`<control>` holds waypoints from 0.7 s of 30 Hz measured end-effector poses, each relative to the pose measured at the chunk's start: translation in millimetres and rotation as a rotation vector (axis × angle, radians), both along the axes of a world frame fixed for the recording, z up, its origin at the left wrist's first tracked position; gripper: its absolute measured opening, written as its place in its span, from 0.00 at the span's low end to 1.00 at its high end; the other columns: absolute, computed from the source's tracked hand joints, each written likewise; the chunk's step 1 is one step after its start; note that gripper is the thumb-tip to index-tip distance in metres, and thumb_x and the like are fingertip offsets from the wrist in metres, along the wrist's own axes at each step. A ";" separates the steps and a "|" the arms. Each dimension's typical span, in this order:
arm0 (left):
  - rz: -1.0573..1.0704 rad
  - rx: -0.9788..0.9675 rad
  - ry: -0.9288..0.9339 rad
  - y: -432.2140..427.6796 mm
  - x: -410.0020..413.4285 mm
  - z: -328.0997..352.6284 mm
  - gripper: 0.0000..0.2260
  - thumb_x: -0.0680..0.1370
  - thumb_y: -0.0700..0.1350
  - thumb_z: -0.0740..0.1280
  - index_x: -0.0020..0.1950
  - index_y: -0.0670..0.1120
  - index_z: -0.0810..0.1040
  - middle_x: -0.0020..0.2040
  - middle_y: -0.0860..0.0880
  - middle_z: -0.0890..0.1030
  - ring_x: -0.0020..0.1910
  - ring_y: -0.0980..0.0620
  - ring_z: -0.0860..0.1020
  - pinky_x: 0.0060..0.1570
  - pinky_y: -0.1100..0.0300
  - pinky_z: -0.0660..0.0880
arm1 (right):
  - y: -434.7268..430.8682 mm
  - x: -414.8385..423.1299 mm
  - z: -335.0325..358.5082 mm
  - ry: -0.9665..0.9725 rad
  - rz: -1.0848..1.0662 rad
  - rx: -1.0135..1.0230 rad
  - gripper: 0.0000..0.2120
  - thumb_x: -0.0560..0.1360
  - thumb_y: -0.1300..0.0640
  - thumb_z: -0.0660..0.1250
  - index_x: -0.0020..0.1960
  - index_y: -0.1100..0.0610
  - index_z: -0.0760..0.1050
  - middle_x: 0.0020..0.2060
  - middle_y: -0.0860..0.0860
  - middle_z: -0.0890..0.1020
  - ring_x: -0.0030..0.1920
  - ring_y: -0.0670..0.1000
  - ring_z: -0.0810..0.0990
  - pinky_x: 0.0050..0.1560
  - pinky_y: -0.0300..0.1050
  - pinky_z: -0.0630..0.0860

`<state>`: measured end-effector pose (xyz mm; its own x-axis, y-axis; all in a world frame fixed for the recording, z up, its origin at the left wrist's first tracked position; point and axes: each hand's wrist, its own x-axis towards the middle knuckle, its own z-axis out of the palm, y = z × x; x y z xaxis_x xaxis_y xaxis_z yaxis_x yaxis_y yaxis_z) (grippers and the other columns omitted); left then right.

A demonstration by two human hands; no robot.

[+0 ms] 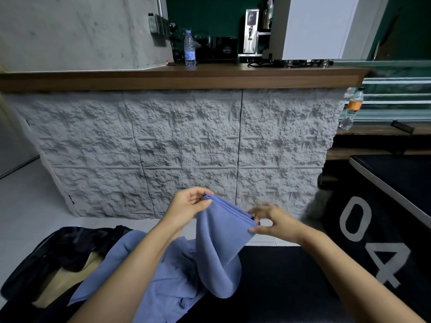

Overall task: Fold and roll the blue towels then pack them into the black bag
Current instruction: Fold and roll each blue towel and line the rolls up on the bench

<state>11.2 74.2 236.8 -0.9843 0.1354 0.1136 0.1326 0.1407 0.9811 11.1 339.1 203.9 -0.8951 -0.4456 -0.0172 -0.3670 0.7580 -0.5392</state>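
Observation:
A folded blue towel [219, 248] hangs in the air between my hands, its doubled top edge stretched taut. My left hand [189, 206] pinches the towel's upper left corner. At the upper right corner, my right hand [271, 221] pinches the layered edge with thumb and fingers. More blue towels [163, 276] lie crumpled on the black surface below my left forearm. The black bag [65, 250] sits open at the lower left, showing a tan lining.
A textured white counter front [182, 145] stands close ahead, with a wooden top [186, 73] carrying a water bottle [190, 48]. A black table marked "04" [377, 229] is at the right. The black work surface [279, 276] lies under my hands.

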 end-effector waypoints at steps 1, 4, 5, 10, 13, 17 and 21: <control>0.029 -0.025 -0.011 -6.4 -3.9 0.3 0.10 0.74 0.32 0.68 0.44 0.46 0.80 0.42 0.51 0.82 0.43 0.58 0.79 0.39 0.71 0.74 | 3.0 0.2 5.2 -0.037 -0.031 -0.034 0.09 0.73 0.47 0.70 0.42 0.52 0.78 0.51 0.44 0.81 0.55 0.46 0.76 0.58 0.42 0.68; 0.083 -0.074 0.015 -14.8 -14.6 4.2 0.10 0.73 0.32 0.68 0.44 0.46 0.80 0.43 0.49 0.82 0.43 0.55 0.78 0.40 0.71 0.75 | 4.7 -1.1 27.5 0.125 -0.126 -0.104 0.06 0.75 0.51 0.69 0.42 0.52 0.79 0.40 0.43 0.81 0.44 0.46 0.79 0.48 0.44 0.73; 0.125 -0.060 0.060 -13.5 -17.8 6.9 0.10 0.73 0.31 0.68 0.44 0.46 0.80 0.43 0.49 0.81 0.41 0.58 0.78 0.40 0.72 0.74 | 1.2 0.8 33.7 0.252 -0.168 -0.142 0.05 0.75 0.52 0.69 0.42 0.52 0.79 0.39 0.44 0.81 0.43 0.46 0.79 0.46 0.45 0.74; 0.097 -0.362 0.158 -6.1 -24.3 -28.5 0.15 0.71 0.27 0.68 0.38 0.49 0.77 0.36 0.51 0.79 0.32 0.60 0.75 0.37 0.63 0.72 | -15.2 14.8 10.8 0.329 -0.327 0.183 0.06 0.74 0.50 0.68 0.46 0.51 0.81 0.43 0.49 0.83 0.47 0.52 0.79 0.38 0.44 0.69; 0.084 -0.382 0.104 -6.5 -20.1 -46.1 0.17 0.71 0.29 0.70 0.37 0.53 0.76 0.36 0.50 0.79 0.34 0.53 0.74 0.35 0.65 0.72 | -6.2 20.1 -2.9 0.194 -0.382 0.022 0.05 0.73 0.52 0.70 0.45 0.54 0.82 0.44 0.49 0.84 0.47 0.50 0.80 0.41 0.41 0.70; 0.058 -0.285 0.109 -6.8 -13.1 -31.7 0.12 0.74 0.33 0.69 0.42 0.51 0.78 0.39 0.47 0.78 0.35 0.53 0.74 0.31 0.70 0.73 | 2.5 29.2 9.8 0.023 -0.326 -0.339 0.04 0.72 0.60 0.73 0.42 0.59 0.78 0.33 0.49 0.80 0.34 0.39 0.77 0.38 0.37 0.72; -0.026 -0.211 0.036 -11.1 -11.6 -30.4 0.09 0.73 0.35 0.70 0.45 0.50 0.80 0.39 0.48 0.80 0.38 0.56 0.77 0.36 0.70 0.74 | 13.1 25.6 16.2 -0.073 -0.259 -0.450 0.11 0.71 0.63 0.73 0.51 0.54 0.76 0.35 0.49 0.78 0.35 0.39 0.76 0.39 0.27 0.71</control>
